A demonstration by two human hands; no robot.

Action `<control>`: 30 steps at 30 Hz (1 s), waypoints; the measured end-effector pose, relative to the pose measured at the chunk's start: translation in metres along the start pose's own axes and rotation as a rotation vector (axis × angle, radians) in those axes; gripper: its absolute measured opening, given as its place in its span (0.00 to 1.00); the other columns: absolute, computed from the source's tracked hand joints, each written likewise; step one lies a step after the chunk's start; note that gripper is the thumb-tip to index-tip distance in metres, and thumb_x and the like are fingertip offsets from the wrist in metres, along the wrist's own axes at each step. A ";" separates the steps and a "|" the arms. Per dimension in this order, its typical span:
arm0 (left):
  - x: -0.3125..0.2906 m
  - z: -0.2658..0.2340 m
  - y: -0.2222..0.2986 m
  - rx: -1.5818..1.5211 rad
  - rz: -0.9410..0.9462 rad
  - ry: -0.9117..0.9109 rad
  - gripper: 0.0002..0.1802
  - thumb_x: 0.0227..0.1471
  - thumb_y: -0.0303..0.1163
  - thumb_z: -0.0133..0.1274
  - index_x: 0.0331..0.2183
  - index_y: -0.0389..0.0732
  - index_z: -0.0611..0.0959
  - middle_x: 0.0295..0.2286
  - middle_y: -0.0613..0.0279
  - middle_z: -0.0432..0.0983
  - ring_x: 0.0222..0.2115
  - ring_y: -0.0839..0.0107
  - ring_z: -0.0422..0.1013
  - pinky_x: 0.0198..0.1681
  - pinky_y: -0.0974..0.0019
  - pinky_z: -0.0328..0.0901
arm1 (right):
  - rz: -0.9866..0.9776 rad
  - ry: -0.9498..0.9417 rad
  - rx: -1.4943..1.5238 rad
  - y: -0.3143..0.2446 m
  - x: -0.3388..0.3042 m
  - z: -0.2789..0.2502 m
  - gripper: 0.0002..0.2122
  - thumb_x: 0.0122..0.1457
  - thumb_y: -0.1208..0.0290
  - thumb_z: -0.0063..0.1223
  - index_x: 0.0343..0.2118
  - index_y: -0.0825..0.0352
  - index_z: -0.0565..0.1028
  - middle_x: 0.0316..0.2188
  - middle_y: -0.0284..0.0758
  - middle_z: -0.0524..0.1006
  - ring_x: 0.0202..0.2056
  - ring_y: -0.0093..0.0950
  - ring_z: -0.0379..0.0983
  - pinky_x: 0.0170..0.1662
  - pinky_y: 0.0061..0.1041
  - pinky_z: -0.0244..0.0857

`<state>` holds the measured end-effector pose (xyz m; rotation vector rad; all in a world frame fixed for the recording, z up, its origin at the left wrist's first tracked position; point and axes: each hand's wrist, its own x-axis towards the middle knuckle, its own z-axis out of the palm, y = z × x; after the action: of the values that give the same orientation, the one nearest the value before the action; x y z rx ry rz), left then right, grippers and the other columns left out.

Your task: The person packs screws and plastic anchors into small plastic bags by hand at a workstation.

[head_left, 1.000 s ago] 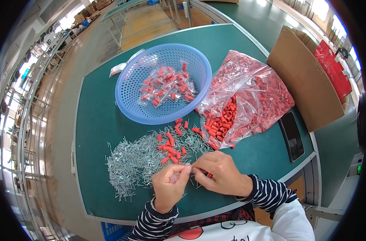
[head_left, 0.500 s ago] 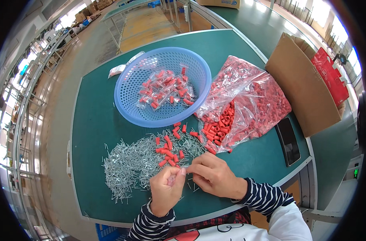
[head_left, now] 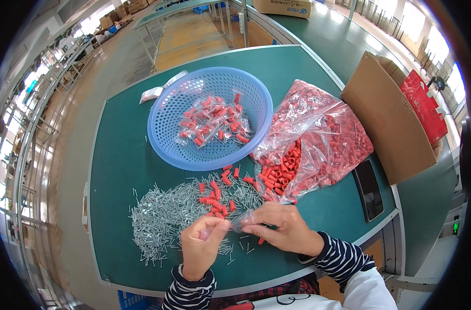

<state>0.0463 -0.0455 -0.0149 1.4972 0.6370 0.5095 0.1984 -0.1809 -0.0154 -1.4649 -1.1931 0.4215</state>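
A small clear plastic bag (head_left: pixel 241 220) is stretched between my two hands, just above the near edge of the screw pile. My left hand (head_left: pixel 200 247) is closed, its thumb and forefinger pinching one side of the bag; something pinkish and clear shows in its curled palm. On the other side, my right hand (head_left: pixel 286 227) grips the bag with thumb and fingers. Beneath the right hand a red plastic plug (head_left: pixel 261 241) partly shows; whether the hand touches it I cannot tell. Loose red plugs (head_left: pixel 215 192) lie on the silver screws (head_left: pixel 166 219) beyond my hands.
A blue perforated basket (head_left: pixel 155 139) holds small bags with red pieces. Right of it lies a large clear bag of red plugs (head_left: pixel 344 139). A black phone (head_left: pixel 368 191) and a cardboard box (head_left: pixel 385 113) with a red bag (head_left: pixel 424 106) are at the right of the green table (head_left: pixel 116 124).
My hands have moved apart, the left one leftward. The clear bag now shows stretched between them, and a red plug has come into sight under my right hand.
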 end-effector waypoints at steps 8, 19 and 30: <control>0.002 0.011 -0.009 0.491 0.515 0.078 0.23 0.43 0.29 0.68 0.43 0.38 0.81 0.17 0.70 0.71 0.15 0.85 0.60 0.18 0.78 0.55 | 0.091 -0.004 0.034 0.000 0.003 -0.002 0.10 0.62 0.69 0.51 0.30 0.70 0.78 0.24 0.38 0.77 0.26 0.35 0.71 0.31 0.31 0.62; 0.005 0.014 -0.017 0.598 0.555 -0.072 0.25 0.39 0.27 0.67 0.44 0.40 0.81 0.22 0.60 0.77 0.20 0.69 0.74 0.23 0.69 0.68 | 0.050 -0.233 -0.023 -0.003 0.000 0.001 0.18 0.67 0.62 0.40 0.30 0.69 0.78 0.24 0.38 0.77 0.30 0.38 0.71 0.38 0.36 0.61; 0.004 0.013 -0.015 0.349 0.273 -0.138 0.20 0.41 0.25 0.66 0.41 0.40 0.81 0.15 0.68 0.66 0.16 0.80 0.62 0.22 0.75 0.61 | -0.188 -0.216 -0.352 -0.002 -0.002 0.000 0.09 0.57 0.69 0.55 0.38 0.66 0.78 0.33 0.35 0.78 0.34 0.33 0.72 0.39 0.32 0.62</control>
<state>0.0564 -0.0528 -0.0302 1.9475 0.4284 0.5152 0.1962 -0.1832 -0.0140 -1.6139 -1.6266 0.2528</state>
